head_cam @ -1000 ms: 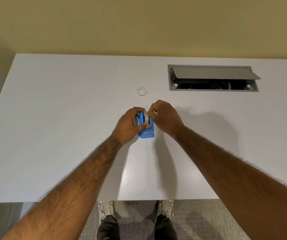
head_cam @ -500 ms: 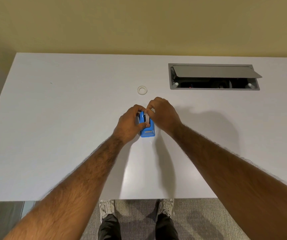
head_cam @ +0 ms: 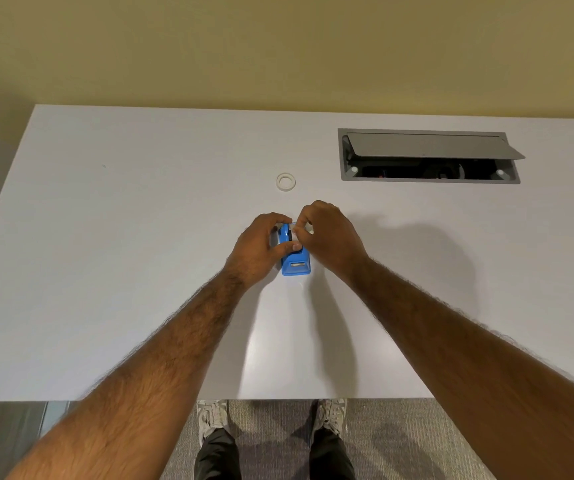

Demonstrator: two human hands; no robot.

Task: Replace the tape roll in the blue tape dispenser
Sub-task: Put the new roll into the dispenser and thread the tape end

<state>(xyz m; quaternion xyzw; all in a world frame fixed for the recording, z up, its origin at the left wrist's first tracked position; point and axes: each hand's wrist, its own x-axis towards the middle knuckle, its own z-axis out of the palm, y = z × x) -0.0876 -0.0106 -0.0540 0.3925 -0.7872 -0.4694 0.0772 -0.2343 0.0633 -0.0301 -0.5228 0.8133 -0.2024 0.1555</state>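
Observation:
A small blue tape dispenser (head_cam: pixel 296 266) stands on the white table (head_cam: pixel 140 271), its cutter end facing me. My left hand (head_cam: pixel 259 247) grips its left side, thumb across the top. My right hand (head_cam: pixel 330 237) is over the back of the dispenser, its fingertips pinched on a pale tape roll (head_cam: pixel 296 241) sitting in the slot. Most of that roll is hidden by my fingers. A second clear tape ring (head_cam: pixel 285 182) lies flat on the table beyond my hands.
A grey cable hatch (head_cam: pixel 429 155) with its lid propped open is set in the table at the back right. A yellow wall rises behind the table. My shoes (head_cam: pixel 213 415) stand on grey carpet below the near edge.
My right hand's fingers have moved from the top of the dispenser toward its back, pressing on the roll. The left hand keeps the same grip.

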